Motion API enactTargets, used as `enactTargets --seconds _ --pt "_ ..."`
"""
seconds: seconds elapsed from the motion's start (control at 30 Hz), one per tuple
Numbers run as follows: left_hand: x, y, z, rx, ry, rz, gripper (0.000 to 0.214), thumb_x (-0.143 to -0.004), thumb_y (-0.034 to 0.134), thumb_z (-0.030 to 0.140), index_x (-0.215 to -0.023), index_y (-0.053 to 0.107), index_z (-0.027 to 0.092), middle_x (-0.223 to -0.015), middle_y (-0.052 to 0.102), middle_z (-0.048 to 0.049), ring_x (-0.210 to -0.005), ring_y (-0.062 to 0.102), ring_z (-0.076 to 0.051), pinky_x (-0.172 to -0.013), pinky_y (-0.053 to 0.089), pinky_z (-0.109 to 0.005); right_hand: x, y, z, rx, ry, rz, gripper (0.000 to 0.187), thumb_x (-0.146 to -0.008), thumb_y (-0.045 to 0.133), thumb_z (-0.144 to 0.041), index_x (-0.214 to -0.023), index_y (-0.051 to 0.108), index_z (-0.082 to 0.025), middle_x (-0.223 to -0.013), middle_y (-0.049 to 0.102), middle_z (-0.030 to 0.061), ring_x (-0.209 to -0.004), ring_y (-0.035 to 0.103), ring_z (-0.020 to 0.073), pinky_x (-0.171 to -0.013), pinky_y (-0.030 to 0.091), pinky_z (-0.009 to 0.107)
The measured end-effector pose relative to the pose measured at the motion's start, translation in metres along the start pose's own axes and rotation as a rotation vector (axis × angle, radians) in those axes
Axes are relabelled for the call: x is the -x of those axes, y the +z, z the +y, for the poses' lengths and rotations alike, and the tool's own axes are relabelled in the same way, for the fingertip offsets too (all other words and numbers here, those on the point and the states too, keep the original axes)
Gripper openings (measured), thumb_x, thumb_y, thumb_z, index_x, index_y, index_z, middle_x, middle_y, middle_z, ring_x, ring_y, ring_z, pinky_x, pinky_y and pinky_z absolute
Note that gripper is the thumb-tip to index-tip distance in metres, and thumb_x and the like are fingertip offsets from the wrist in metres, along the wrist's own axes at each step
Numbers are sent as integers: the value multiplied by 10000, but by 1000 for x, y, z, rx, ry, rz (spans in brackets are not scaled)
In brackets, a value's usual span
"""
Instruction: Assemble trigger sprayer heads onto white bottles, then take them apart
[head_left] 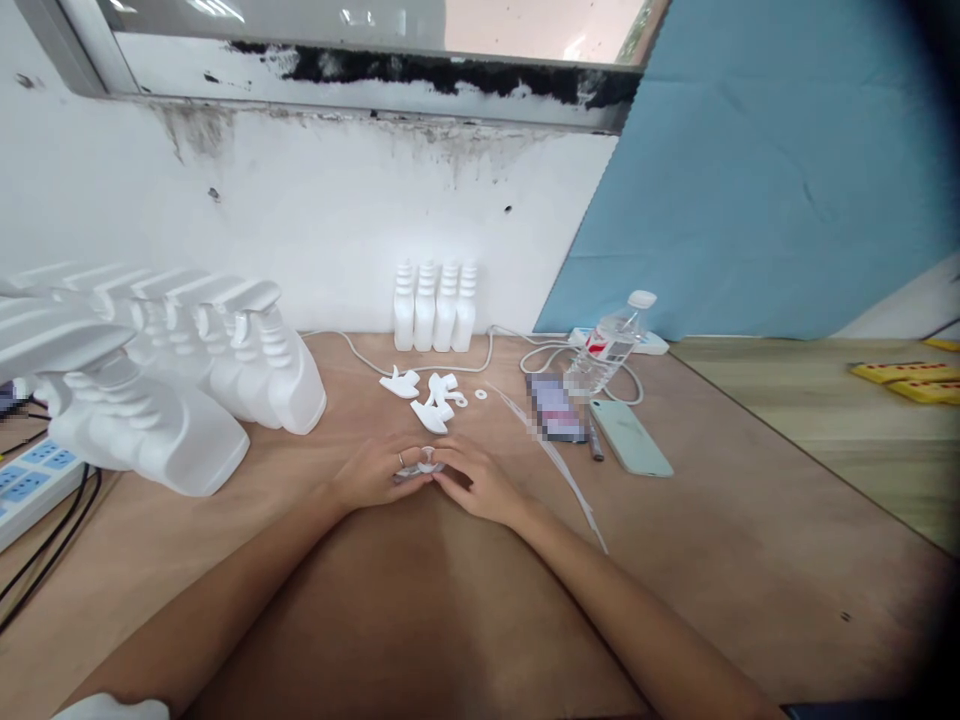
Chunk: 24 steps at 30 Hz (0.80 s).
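Note:
In the head view, my left hand (379, 472) and my right hand (476, 480) meet at the middle of the table. Their fingertips are closed on a small white and clear plastic part (428, 468), mostly covered by the fingers. A ring shows on a finger of my left hand. Just beyond the hands lie loose white trigger spray heads (433, 416) and a small white ring (481, 394). Several white bottles (445, 310) without heads stand against the wall. Thin clear tubes (559, 462) lie to the right of my right hand.
White spray bottles (289, 385) with heads fitted stand in rows at left, near a power strip (30, 485). At right are a clear water bottle (611, 345), a dark phone (556, 408), a pen (595, 443), a pale green phone (631, 437) and a white cable (491, 345).

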<state>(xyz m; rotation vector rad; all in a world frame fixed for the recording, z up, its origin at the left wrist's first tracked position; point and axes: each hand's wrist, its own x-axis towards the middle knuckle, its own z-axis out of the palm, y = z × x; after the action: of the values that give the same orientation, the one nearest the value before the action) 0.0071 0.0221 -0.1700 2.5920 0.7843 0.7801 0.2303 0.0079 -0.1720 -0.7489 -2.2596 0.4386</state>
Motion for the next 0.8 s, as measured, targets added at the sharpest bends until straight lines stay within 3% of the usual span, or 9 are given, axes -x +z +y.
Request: enactTargets --seconds 0.33,0.63,0.8 --pt "8 11 -7 6 -71 66 241 -916 518 393 -1028 601 195 -865 672 -43 -769 637 -144 -708 506 -245 0 5 0 17 9 8 238 -909 497 -190 -1118 608 -221 -1076 624 92 -999 572 204 -889 488 377" --pt "9 14 -11 0 -47 87 281 -926 497 416 -1054 612 193 -876 675 -46 -769 641 -138 -721 515 -237 -3 5 -6 63 -13 34 187 -892 475 -151 -1013 605 -210 -967 618 73 -935 554 200 -841 483 356" --pt "8 11 -8 -55 -34 72 237 -930 484 381 -1022 586 189 -835 651 -29 -716 617 -122 -655 487 -216 -2 13 -20 270 51 105 208 -848 493 -136 -1037 565 -181 -1049 614 111 -964 555 241 -839 481 396"
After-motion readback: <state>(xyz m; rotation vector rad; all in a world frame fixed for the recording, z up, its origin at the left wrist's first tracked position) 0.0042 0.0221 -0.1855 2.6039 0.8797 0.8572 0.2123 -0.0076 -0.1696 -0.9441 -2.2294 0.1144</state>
